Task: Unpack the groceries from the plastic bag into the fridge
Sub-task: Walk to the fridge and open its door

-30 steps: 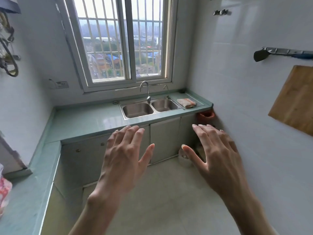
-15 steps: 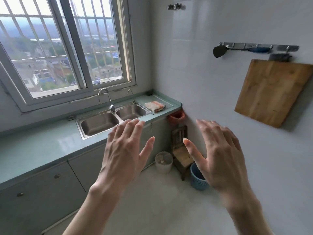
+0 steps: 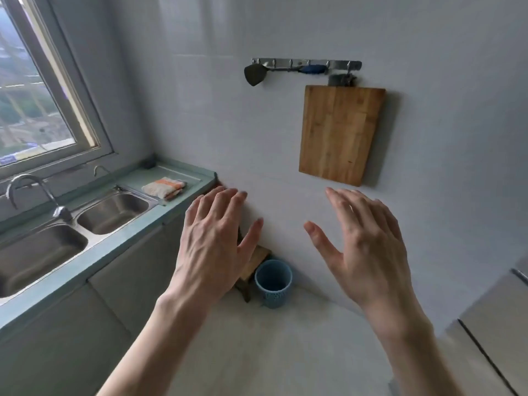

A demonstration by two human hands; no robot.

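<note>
My left hand [image 3: 213, 241] and my right hand [image 3: 363, 247] are held out in front of me, palms down, fingers spread and straight, holding nothing. They hover in the air above the kitchen floor, facing the white tiled wall. A grey appliance that may be the fridge [image 3: 497, 324] shows at the lower right edge, with a dark seam between two panels. No plastic bag or groceries are in view.
A green counter [image 3: 114, 241] with a double steel sink [image 3: 111, 211] and a folded cloth [image 3: 164, 186] runs along the left. A wooden cutting board [image 3: 340, 132] hangs on the wall under a hook rail [image 3: 305, 64]. A blue basket [image 3: 273, 281] and a small wooden stool [image 3: 254, 262] stand on the floor.
The view has swung to the right: the window and sink slid left, the cutting board came to the centre, and the grey appliance appeared at right. Both hands stay spread and empty.
</note>
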